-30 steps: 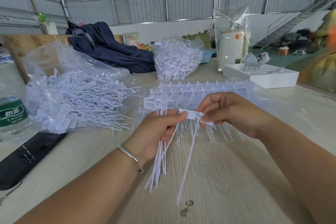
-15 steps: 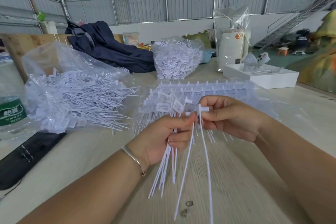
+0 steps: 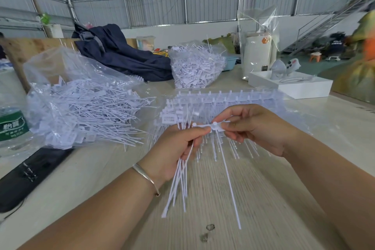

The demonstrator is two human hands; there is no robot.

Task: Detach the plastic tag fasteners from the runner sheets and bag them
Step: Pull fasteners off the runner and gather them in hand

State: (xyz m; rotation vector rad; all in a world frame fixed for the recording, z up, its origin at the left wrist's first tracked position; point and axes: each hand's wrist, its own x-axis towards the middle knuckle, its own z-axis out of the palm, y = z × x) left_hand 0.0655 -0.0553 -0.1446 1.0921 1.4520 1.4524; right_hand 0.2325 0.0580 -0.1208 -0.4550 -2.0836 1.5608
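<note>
Behind the grip, on the pale table (image 3: pixel 223 199), lies the runner sheet (image 3: pixel 223 100), a long translucent white comb of fasteners in a clear wrap. Left of the grip a clear bag (image 3: pixel 77 107) bulges with loose white fasteners. The left hand (image 3: pixel 178 148) clutches a bundle of detached fasteners (image 3: pixel 180 178), thin tails hanging below. The right hand (image 3: pixel 249 128) pinches the head of one fastener (image 3: pixel 215 126) just beside the left thumb, its tail trailing down. To do this cleanly, I judge, twist at the head, then tuck it in with the bundle.
</note>
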